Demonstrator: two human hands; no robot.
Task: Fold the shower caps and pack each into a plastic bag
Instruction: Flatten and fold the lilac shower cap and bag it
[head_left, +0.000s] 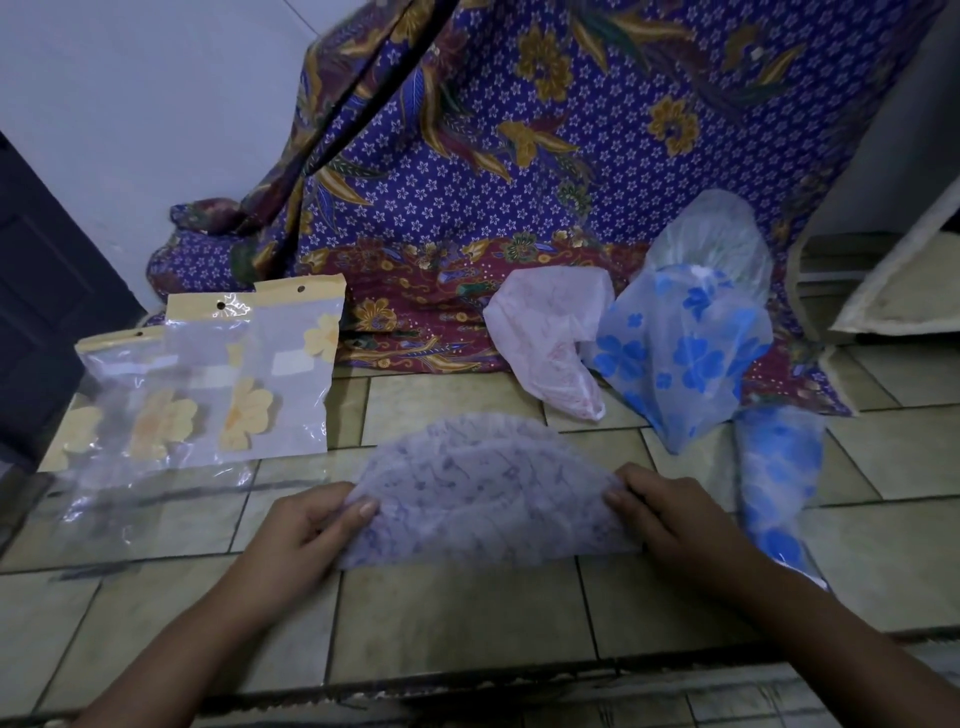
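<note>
A pale purple shower cap (488, 493) with a small flower print lies folded into a half-circle on the tiled surface in front of me. My left hand (306, 530) pinches its left corner, thumb on top. Its right corner is pinched by my right hand (670, 514). Several clear plastic bags (208, 384) with yellow flower prints and yellow header strips lie overlapped at the left. A pink cap (550, 332) and a blue-flowered cap (685, 353) sit loose behind, and another blue-flowered cap (779, 483) lies at the right.
A purple batik cloth (493, 182) drapes over the back. A pale translucent bag or cap (711, 234) stands behind the blue one. The beige tiled surface (467, 613) ends in a front edge near me. A dark door is at the left, a cream board at the right.
</note>
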